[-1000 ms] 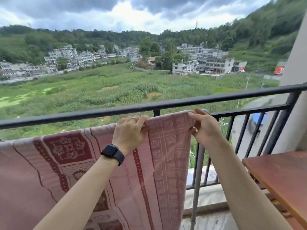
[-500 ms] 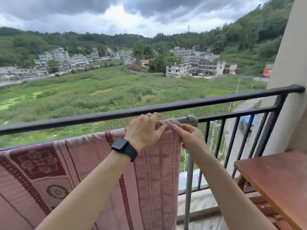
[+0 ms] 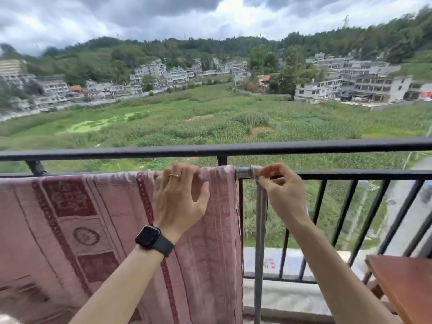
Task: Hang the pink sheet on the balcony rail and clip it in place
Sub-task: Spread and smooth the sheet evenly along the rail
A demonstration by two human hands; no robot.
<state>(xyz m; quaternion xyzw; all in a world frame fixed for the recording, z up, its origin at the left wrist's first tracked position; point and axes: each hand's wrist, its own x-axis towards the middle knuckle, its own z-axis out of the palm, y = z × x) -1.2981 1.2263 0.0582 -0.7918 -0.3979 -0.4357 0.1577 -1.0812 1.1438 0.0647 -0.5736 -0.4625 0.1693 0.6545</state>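
The faded pink cotton sheet with dark red woven patterns (image 3: 93, 230) hangs draped over a silvery metal tube (image 3: 243, 173) that runs just inside the black iron balcony rail (image 3: 233, 149). It falls in a broad curtain to the left, and its right edge stops just short of the tube's elbow joint. The person's left hand (image 3: 180, 197), with a thin gold ring (image 3: 173, 176) on one finger and a black square wristwatch (image 3: 149, 236) on the wrist, grasps the sheet's top fold. Its fingers are hooked over the tube and its thumb is spread against the cloth. The right hand (image 3: 280, 192) is at the elbow joint, apart from the sheet, fingers curled in and thumb meeting forefinger. From here I cannot tell whether it pinches anything. A reddish-brown wooden worktop (image 3: 406, 284) juts in at the lower right, near the railing bars.
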